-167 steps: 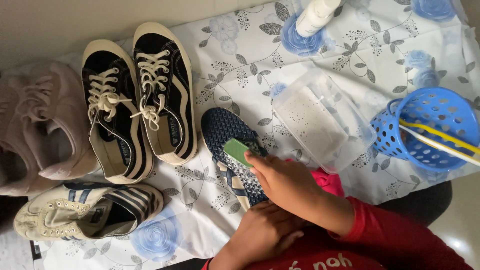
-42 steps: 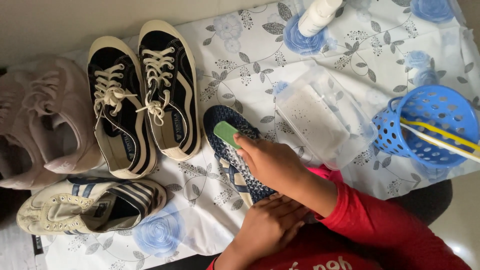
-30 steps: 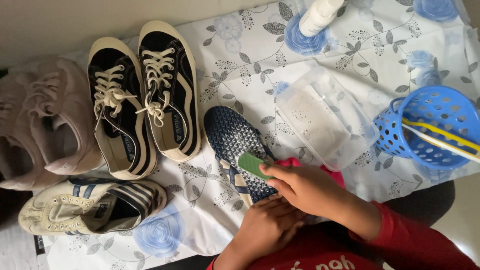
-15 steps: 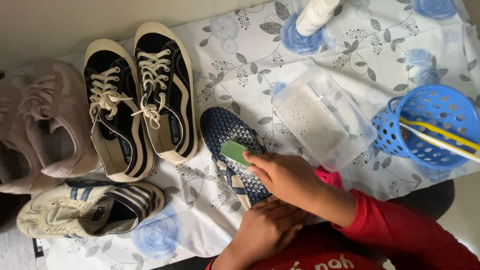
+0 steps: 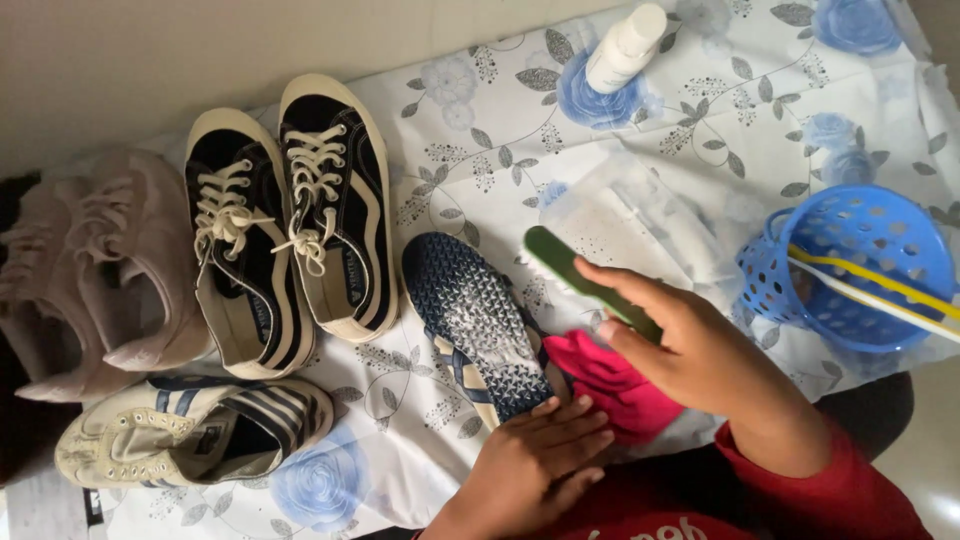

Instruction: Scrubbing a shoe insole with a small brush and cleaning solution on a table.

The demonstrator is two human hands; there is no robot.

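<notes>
Since half a second ago the green brush (image 5: 590, 283) has lifted off the sole, right hand (image 5: 690, 355) gripping it just above. Left hand (image 5: 535, 465) lies flat, fingers open, pinning the upturned navy sneaker (image 5: 475, 325) on the floral cloth (image 5: 700, 110) beside a pink rag (image 5: 610, 385).

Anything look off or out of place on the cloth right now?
One oddity: the dark blue shoe lies sole-up with a whitish foamy patch mid-sole, steadied by the left hand. The right hand holds a green brush off it. The white bottle lies tipped, no spill visible. Other shoes sit upright.
</notes>
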